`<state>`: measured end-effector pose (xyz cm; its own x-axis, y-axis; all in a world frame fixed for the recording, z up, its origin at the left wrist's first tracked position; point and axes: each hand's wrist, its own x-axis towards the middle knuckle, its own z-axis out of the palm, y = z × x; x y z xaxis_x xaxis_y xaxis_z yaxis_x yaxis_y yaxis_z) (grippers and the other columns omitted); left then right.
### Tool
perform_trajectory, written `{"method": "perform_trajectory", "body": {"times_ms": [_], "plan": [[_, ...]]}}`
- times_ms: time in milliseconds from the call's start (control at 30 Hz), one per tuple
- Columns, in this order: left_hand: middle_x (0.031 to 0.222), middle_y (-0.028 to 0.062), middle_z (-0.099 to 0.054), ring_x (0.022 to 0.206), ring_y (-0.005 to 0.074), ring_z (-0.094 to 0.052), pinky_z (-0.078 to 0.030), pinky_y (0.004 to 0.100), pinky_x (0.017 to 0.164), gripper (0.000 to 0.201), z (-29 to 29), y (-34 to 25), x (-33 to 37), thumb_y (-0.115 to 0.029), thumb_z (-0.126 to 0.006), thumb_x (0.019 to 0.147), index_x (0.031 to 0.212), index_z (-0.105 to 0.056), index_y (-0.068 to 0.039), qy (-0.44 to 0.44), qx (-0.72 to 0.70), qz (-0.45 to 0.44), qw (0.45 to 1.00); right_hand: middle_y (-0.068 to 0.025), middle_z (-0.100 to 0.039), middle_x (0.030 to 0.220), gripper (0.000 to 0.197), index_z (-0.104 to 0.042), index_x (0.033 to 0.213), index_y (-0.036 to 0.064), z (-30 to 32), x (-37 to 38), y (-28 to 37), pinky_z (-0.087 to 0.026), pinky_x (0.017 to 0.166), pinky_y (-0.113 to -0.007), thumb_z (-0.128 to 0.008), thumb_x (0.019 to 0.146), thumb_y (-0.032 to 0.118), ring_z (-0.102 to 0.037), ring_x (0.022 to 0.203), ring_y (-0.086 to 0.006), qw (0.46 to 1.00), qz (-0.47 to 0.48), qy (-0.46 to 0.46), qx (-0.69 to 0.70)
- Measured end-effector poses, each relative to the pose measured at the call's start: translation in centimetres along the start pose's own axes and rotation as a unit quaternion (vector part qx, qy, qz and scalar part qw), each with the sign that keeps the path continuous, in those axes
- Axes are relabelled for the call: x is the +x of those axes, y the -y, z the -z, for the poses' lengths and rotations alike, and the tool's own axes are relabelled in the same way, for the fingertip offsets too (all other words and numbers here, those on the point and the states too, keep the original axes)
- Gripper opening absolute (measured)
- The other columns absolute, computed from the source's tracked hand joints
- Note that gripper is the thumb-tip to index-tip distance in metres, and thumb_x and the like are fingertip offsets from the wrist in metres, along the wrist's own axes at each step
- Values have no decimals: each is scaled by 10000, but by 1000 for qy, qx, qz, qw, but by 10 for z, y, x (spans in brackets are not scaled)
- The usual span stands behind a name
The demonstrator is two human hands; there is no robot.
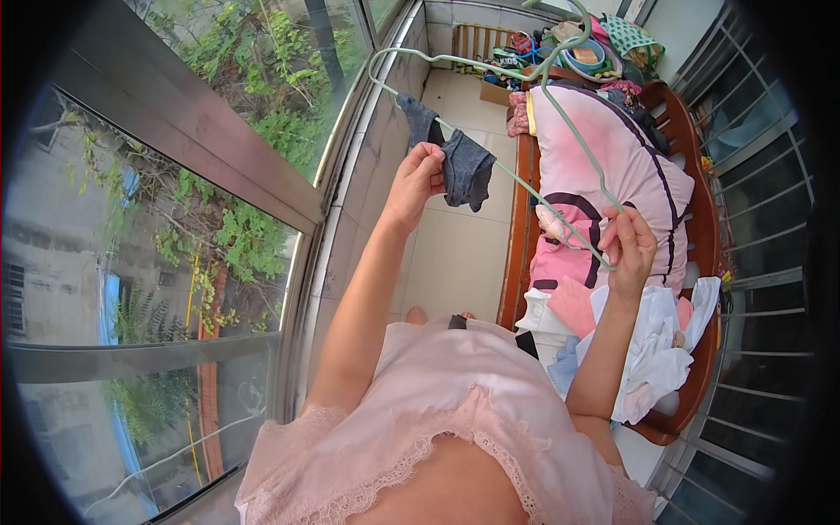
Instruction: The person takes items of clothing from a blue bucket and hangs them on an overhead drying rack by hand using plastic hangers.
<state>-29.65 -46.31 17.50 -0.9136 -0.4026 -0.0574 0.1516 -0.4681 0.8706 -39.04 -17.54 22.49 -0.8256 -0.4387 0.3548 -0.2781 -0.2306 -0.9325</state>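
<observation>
Across the upper middle of the frame, we are holding a pale green wire hanger (580, 142) out before us, our right hand (628, 245) gripping its lower right corner, probably because that end is giving a firm point for steadying the whole loop. Our left hand (418, 185) is pinching the edge of a dark grey garment (468, 171), which is hanging at the lower bar's left end; the light pinch is likely keeping the cloth spread. At right, a reddish-brown wooden bench (705, 201) is bearing a pink cushion (634, 166) and loose white clothes (652, 367), seemingly keeping them off the tiled floor (455, 254). Part of the hook is running out of the top edge, folds are obscuring the garment's type and how it is meeting the bar, and our lace-trimmed dress (455, 376) is hiding most of our feet (416, 315).
</observation>
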Motion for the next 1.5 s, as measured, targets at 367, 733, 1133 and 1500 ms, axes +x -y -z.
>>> {"method": "perform_trajectory", "body": {"times_ms": [367, 733, 1133, 1500], "plan": [[712, -87, -488, 686, 12, -432, -363, 177, 622, 168, 8, 4, 0, -170, -655, 818, 776, -532, -62, 75, 196, -14, 978, 2, -527, 567, 231, -617, 935, -11, -10, 20, 9, -199, 404, -146, -490, 913, 181, -301, 425, 7, 998, 24, -25, -52], [770, -23, -559, 663, 55, -509, -424, 202, 613, 151, 57, -27, 37, -175, -634, 818, 894, -568, -62, -213, 174, -124, 953, 6, -554, 597, 226, -628, 929, -4, -18, 73, 43, -233, 424, -137, -502, 909, 182, -331, 451, 8, 984, 120, 35, -123], [784, 20, -631, 718, 93, -565, -424, 234, 706, 175, 47, -129, 81, -188, -675, 792, 857, -620, -35, 41, 129, -202, 970, 9, -547, 620, 238, -626, 924, 19, -34, 130, 70, -251, 427, -136, -490, 921, 213, -351, 458, 2, 974, 177, 16, -143], [919, 64, -636, 812, 154, -604, -486, 299, 722, 301, -34, -260, 129, -303, -521, 896, 1020, -566, -33, 175, 83, -222, 955, 8, -550, 597, 235, -627, 849, 41, -30, 213, 141, -254, 409, -136, -524, 899, 246, -349, 426, 1, 957, 258, -57, -116]]}}
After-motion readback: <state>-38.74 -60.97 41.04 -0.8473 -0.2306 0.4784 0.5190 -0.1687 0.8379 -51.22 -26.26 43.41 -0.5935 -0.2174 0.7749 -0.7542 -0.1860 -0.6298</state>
